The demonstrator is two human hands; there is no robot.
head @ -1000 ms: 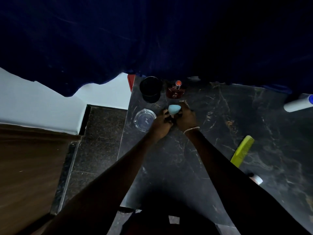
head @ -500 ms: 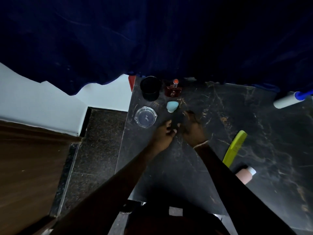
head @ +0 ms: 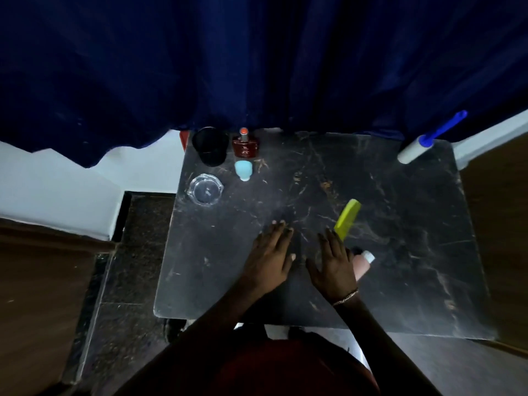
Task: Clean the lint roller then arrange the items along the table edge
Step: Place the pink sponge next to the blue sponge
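While both hands hang spread above the dark marbled table [head: 414, 252], fingers straight and holding nothing, look where the work sits! The left hand [head: 268, 258] and right hand [head: 333, 264] are side by side near the front middle; I can't tell if they touch the top. Over at the far right corner lies the white lint roller with the blue handle [head: 414, 150], its long axis running near-left to far-right, well apart from both. That's the right hand's reach, I'd say. Closer in, the yellow-green plastic comb [head: 347, 220] slants away just past the right fingertips, and the small pinkish tube with a white cap [head: 361, 264] lies just beside that hand.
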